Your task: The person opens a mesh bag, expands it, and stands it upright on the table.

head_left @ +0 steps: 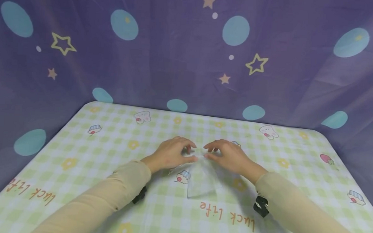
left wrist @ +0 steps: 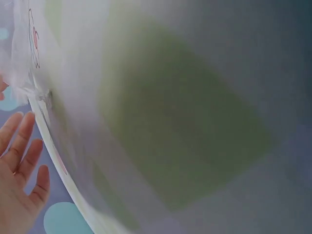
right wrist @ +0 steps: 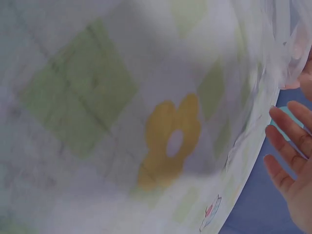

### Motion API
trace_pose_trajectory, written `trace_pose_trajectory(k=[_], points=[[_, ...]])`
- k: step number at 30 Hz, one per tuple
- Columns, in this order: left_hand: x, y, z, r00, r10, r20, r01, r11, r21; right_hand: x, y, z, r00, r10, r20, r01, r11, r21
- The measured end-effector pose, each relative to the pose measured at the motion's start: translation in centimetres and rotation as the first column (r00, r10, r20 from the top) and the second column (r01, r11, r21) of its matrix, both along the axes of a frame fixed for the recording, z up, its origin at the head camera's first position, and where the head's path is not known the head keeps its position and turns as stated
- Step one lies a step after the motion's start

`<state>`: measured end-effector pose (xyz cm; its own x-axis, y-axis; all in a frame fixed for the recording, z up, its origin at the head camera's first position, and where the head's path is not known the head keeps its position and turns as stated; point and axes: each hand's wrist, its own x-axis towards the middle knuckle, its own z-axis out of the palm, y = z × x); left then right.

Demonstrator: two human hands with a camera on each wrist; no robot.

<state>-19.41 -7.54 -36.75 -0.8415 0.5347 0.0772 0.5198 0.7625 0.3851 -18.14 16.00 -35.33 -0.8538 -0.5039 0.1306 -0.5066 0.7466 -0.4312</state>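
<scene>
A clear plastic bag point(head_left: 202, 180) is at the middle of the table, its gathered top between my two hands. In the left wrist view the gathered plastic point(left wrist: 41, 93) looks bunched, like a knot. My left hand point(head_left: 173, 152) is at the bag's left, thumb and index finger apart, with the thumb tip against or just beside the plastic. On the other side my right hand point(head_left: 230, 155) has its thumb and index finger at the bag's top. Loose plastic point(right wrist: 285, 34) passes between those fingers in the right wrist view, where they seem to pinch it.
A checked green and white tablecloth point(head_left: 156, 206) with printed flowers and cupcakes covers the table. Behind and beside the table hangs a purple curtain point(head_left: 176, 59) with stars and blue ovals. A black band point(head_left: 261, 206) shows under the right sleeve.
</scene>
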Motion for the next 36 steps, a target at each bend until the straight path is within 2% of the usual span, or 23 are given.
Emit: trace_pose_trajectory(k=[7, 19, 24, 28, 32, 36], points=[[-0.1, 0.6, -0.1, 0.999, 0.024, 0.032, -0.022, 0.998, -0.06, 0.1, -0.8, -0.4, 0.997, -0.016, 0.074, 0.016, 1.0, -0.006], [0.3, 1.6, 0.3, 0.992, 0.05, 0.112, -0.044, 0.997, -0.062, 1.0, -1.2, -1.1, 0.996, 0.063, 0.056, -0.056, 0.99, -0.13], [0.5, 2.0, 0.6, 0.978, 0.074, 0.194, -0.08, 0.997, 0.022, 1.3, -1.0, -1.3, 0.998, 0.044, 0.034, -0.037, 0.98, -0.198], [0.8, 1.9, 1.1, 0.968, 0.088, 0.234, -0.121, 0.984, 0.132, 1.6, -0.9, -1.3, 1.0, 0.012, -0.001, -0.012, 0.964, -0.265], [1.5, 1.8, 1.6, 0.965, 0.097, 0.245, -0.157, 0.958, 0.238, 2.1, -0.9, -0.9, 0.998, -0.028, -0.053, 0.009, 0.944, -0.33], [2.4, 1.9, 2.0, 0.962, 0.102, 0.252, -0.189, 0.918, 0.349, 2.9, -1.0, -0.3, 0.994, -0.079, -0.079, 0.041, 0.917, -0.398]])
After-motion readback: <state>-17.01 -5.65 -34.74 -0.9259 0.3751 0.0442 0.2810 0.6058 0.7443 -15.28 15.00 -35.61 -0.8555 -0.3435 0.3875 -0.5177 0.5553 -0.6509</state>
